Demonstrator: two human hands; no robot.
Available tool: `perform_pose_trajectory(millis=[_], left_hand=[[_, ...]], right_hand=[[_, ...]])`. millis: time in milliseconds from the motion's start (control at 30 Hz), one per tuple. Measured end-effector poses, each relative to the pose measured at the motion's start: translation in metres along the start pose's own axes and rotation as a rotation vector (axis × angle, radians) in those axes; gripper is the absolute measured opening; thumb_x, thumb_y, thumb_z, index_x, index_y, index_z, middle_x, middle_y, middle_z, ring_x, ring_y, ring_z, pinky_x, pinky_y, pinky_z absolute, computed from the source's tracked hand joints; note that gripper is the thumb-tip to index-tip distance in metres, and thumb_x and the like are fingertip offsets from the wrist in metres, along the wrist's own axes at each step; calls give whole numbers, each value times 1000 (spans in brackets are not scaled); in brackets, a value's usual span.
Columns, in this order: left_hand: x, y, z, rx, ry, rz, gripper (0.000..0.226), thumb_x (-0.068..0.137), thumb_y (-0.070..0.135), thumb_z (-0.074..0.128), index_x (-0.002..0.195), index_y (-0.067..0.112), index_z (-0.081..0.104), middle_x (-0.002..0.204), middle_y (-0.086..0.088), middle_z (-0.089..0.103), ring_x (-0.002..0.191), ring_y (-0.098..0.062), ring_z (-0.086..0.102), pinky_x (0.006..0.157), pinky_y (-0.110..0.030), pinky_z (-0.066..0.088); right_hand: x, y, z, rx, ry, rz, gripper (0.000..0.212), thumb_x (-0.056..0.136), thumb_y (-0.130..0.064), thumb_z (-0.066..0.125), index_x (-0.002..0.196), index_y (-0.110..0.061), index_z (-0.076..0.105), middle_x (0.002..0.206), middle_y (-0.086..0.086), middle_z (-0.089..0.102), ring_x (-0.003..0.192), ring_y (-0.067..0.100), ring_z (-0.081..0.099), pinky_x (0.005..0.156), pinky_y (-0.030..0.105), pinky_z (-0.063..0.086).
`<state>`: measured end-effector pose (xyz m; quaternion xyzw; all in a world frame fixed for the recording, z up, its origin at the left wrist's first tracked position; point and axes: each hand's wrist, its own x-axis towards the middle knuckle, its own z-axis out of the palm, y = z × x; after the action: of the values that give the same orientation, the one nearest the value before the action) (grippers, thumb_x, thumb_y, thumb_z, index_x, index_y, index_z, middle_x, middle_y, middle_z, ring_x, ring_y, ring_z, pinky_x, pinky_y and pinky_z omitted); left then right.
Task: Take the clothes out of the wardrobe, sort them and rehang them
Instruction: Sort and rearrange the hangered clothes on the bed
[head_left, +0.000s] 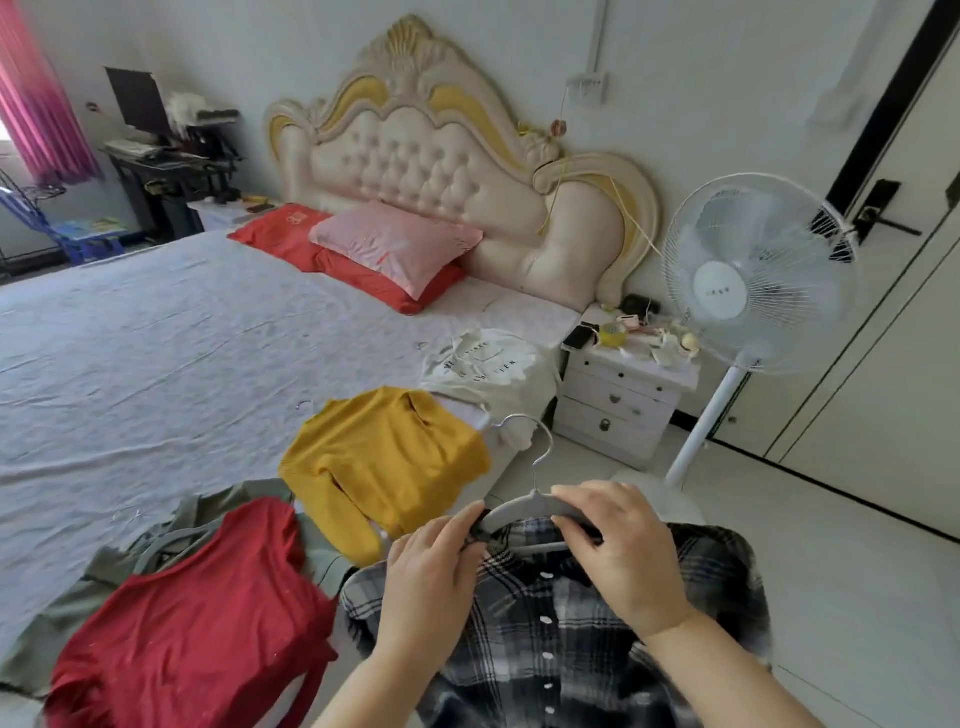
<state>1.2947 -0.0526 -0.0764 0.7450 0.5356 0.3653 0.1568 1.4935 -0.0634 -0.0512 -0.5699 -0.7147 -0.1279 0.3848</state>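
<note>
A black-and-white plaid shirt (561, 639) with white buttons hangs on a grey hanger (524, 506) in front of me. My left hand (431, 577) pinches the shirt's collar at the hanger's left shoulder. My right hand (618, 551) grips the hanger's right shoulder over the collar. On the bed's near corner lie a red top (202, 623), an olive-green garment (78, 613) under it, a mustard-yellow sweater (384, 462) and a white printed shirt (483, 364).
The bed (156, 353) has a grey sheet, red and pink pillows (384, 249) and a tufted headboard. A white nightstand (618, 400) with clutter and a standing fan (753, 291) are to the right. Wardrobe doors (883, 312) line the right wall.
</note>
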Motion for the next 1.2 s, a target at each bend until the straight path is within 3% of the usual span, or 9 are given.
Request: perform_pose_trajectory(millis=[233,367,567,800,900,1033,1200], left_hand=[[109,-29,70,2,-32,-4,40,96,29,44,136,34,41,122,16,54,115,-9,46,88,-13,17],[179,-35,95,9,-61,-9,39,96,28,46,135,31,44,122,12,56,116,-12,47,94,-20,23],[265,-48,126,116,28,70,35,79,13,69,113,17,64,97,6,68,88,-20,65,79,-29,39],[362,-61,189,191,76,-10,32,78,16,71,110,15,66,94,3,69,85,-23,66,74,-40,51],[404,-63,213,191,58,-85,39,78,14,74,116,16,64,99,3,68,92,-23,64,82,-38,46],[450,-63,240,137,24,-214,40,93,29,52,132,24,49,121,8,59,115,-16,48,97,-24,23],[503,-77,274,128,-44,-273,49,95,40,41,142,33,29,137,13,42,127,-11,33,105,-22,13]], right_hand=[[69,87,57,-18,-36,55,37,61,-9,85,95,-14,72,85,-4,67,77,16,64,65,27,55],[124,131,82,-44,-51,46,38,61,-9,85,96,-13,72,86,-4,68,78,17,65,66,24,56],[191,193,132,-29,-69,58,38,63,-10,84,98,-13,72,89,-3,69,80,17,65,67,24,55],[269,287,209,56,-99,-11,40,62,-11,85,99,-16,71,85,-4,69,76,16,63,67,18,49],[306,326,236,87,-117,-48,40,62,-13,84,99,-18,70,85,-6,68,77,14,62,68,14,46],[352,371,266,138,-146,-88,38,63,-10,84,99,-15,71,85,-2,69,76,18,62,69,17,47],[401,419,308,180,-190,-139,35,66,-7,82,100,-10,72,88,1,69,79,22,63,79,20,43]])
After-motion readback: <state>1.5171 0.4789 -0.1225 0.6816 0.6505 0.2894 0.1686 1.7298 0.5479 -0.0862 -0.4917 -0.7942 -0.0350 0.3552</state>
